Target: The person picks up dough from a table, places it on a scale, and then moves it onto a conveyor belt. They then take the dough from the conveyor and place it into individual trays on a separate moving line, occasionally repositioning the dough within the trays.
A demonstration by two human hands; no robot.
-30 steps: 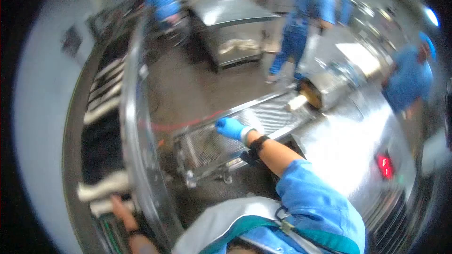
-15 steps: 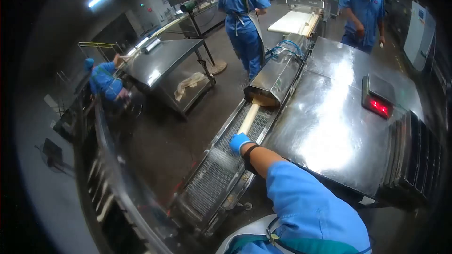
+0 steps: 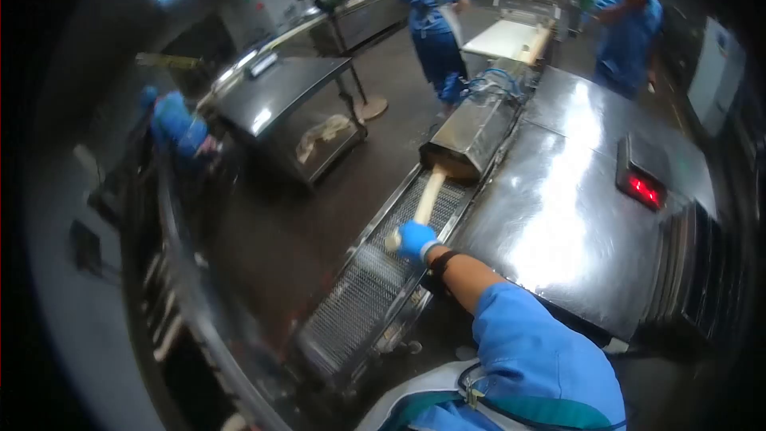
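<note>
My right hand [image 3: 416, 240], in a blue glove, is closed around the near part of a long pale dough roll [image 3: 432, 194]. A short end of the roll sticks out to the left of the glove. Its far end lies in the mouth of a metal housing [image 3: 471, 140], where the rest is hidden. Beneath the roll runs a wire-mesh conveyor [image 3: 359, 303], sloping down toward the lower left. A dark band circles my right wrist. My left hand is out of the picture.
To the right stands a shiny steel table [image 3: 511, 231] with a scale [image 3: 642, 172] showing red digits and stacked dark trays [image 3: 690, 271]. Another steel table [image 3: 279, 92] is at left, near a metal rail [image 3: 187, 271]. Co-workers in blue stand at the back and left.
My right hand has shifted slightly right and now wraps over the roll, with the roll's near end showing beyond it. A person at the back right has raised a hand toward the head.
</note>
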